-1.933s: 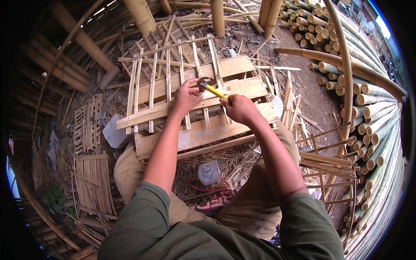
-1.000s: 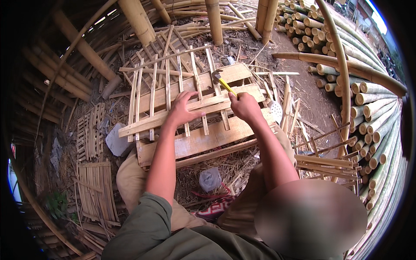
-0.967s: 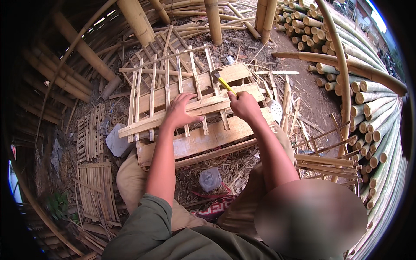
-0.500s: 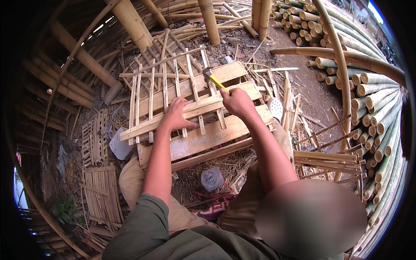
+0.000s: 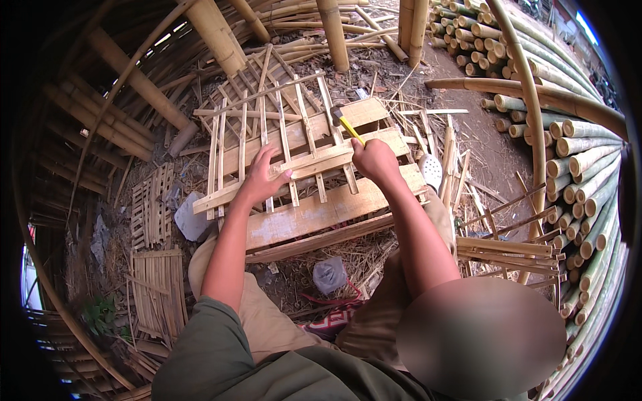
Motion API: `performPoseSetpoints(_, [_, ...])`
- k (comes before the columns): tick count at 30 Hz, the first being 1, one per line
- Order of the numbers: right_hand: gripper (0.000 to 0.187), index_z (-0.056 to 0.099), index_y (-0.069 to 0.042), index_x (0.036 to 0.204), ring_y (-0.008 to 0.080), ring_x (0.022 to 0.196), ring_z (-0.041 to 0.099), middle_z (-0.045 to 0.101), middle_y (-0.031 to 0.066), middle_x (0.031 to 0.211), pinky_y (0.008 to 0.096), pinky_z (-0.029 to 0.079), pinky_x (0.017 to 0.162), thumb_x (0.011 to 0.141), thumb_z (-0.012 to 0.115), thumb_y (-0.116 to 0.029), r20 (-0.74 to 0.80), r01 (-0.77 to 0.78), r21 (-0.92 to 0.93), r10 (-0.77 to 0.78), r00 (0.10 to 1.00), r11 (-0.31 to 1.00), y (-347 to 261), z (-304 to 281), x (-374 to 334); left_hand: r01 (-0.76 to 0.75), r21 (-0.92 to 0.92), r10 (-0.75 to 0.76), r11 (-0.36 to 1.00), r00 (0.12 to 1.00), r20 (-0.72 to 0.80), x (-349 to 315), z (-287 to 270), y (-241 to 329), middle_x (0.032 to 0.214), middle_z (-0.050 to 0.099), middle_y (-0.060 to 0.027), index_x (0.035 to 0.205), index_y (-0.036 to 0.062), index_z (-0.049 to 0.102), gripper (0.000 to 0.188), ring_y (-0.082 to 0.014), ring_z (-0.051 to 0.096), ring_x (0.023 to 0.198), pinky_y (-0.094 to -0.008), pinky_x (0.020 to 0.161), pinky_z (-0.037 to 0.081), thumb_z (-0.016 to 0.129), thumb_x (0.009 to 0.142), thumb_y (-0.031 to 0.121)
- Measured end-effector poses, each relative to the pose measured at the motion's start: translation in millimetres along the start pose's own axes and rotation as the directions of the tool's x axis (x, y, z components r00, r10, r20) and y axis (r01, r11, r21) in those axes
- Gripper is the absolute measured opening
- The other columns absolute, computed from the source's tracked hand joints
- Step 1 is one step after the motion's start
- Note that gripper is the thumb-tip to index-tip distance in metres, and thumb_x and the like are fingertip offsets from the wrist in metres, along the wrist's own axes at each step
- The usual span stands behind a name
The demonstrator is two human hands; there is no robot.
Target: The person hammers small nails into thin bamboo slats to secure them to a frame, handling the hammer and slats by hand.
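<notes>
A lattice of thin bamboo slats [image 5: 263, 117] lies across a low wooden plank bench [image 5: 301, 217] in front of me. A wider bamboo crosspiece [image 5: 314, 162] runs over the near ends of several slats. On the left half of that crosspiece rests my left hand [image 5: 259, 177], its fingers spread and pointing away, its thumb on the strip. My right hand [image 5: 376, 162] is closed round the yellow handle of a hammer [image 5: 349, 129]. The dark hammer head is above the right part of the lattice, pointing away and to the left.
Cut bamboo poles [image 5: 582, 174] are stacked along the right. Loose bamboo strips [image 5: 505, 248] lie at near right. Two slatted panels, one a bamboo panel [image 5: 158, 287], lie on the left. Upright bamboo posts [image 5: 332, 33] stand at the back. A clear plastic bag [image 5: 330, 275] sits between my legs.
My left hand has shifted left along the crosspiece, its thumb moving from below the strip onto it. The hammer has moved slightly right in my right hand. The whole view has shifted a little.
</notes>
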State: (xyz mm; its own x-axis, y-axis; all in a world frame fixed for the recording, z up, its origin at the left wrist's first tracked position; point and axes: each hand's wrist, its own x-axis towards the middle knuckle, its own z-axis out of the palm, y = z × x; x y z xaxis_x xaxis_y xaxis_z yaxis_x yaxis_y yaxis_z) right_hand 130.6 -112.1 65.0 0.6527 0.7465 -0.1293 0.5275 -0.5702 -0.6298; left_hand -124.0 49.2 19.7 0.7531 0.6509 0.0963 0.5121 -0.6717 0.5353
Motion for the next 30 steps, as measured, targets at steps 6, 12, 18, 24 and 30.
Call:
performPoseSetpoints(6, [0.046, 0.070, 0.006, 0.089, 0.0425, 0.091, 0.068, 0.070, 0.0264, 0.094, 0.0476, 0.054, 0.081, 0.088, 0.070, -0.040, -0.009, -0.034, -0.070, 0.033, 0.999, 0.997, -5.0, 3.5, -7.4, 0.570, 0.202, -0.483, 0.796, 0.800, -0.356, -48.5, -52.1, -84.1, 0.155, 0.031, -0.0207, 0.144, 0.0008, 0.040, 0.078, -0.0349, 0.026, 0.146, -0.0490, 0.116, 0.027, 0.066, 0.087, 0.047])
performPoseSetpoints(12, [0.042, 0.070, 0.005, 0.095, 0.0398, 0.096, 0.069, 0.071, 0.0244, 0.099, 0.0457, 0.055, 0.084, 0.085, 0.074, -0.036, -0.025, -0.093, -0.142, 0.090, 0.996, 0.986, 2.7, 14.7, -4.6, 0.845, -0.070, -0.827, 0.530, 0.497, -0.262, -60.5, -68.3, -161.1, 0.149, 0.043, -0.0229, 0.146, -0.0007, 0.038, 0.089, -0.0385, 0.041, 0.138, -0.0531, 0.113, 0.030, 0.058, 0.085, 0.061])
performPoseSetpoints(18, [0.036, 0.071, 0.003, 0.096, 0.0378, 0.096, 0.069, 0.072, 0.0221, 0.100, 0.0435, 0.055, 0.083, 0.083, 0.076, -0.030, 0.047, -0.104, -0.199, 0.116, 0.992, 0.975, 0.1, 38.1, 1.1, 0.789, -0.139, -0.802, 0.598, 0.588, -0.109, -67.4, -59.3, -182.3, 0.131, 0.063, -0.0187, 0.125, 0.0116, 0.064, 0.060, -0.0397, 0.053, 0.128, -0.0589, 0.113, 0.022, 0.057, 0.086, 0.056])
performPoseSetpoints(24, [0.036, 0.069, 0.003, 0.092, 0.0360, 0.088, 0.071, 0.072, 0.0223, 0.092, 0.0414, 0.056, 0.078, 0.075, 0.083, -0.026, 0.038, -0.154, 0.042, 0.152, 0.988, 0.987, 28.9, 48.6, 16.9, 0.829, -0.032, -0.804, 0.558, 0.532, -0.266, -53.0, -58.3, -112.4, 0.117, 0.070, -0.0164, 0.120, 0.0122, 0.069, 0.052, -0.0355, 0.062, 0.118, -0.0588, 0.108, 0.030, 0.060, 0.087, 0.052])
performPoseSetpoints(30, [0.027, 0.054, -0.001, 0.089, 0.0138, 0.063, 0.062, 0.062, 0.0089, 0.073, 0.0295, 0.048, 0.051, 0.081, 0.079, -0.007, 0.004, -0.131, 0.253, 0.134, 0.991, 0.959, 9.4, 40.7, 12.1, 0.856, -0.055, -0.840, 0.514, 0.489, -0.234, -59.6, -66.7, -94.2, 0.130, 0.064, -0.0150, 0.122, 0.0120, 0.065, 0.057, -0.0348, 0.056, 0.127, -0.0643, 0.112, 0.016, 0.056, 0.086, 0.056])
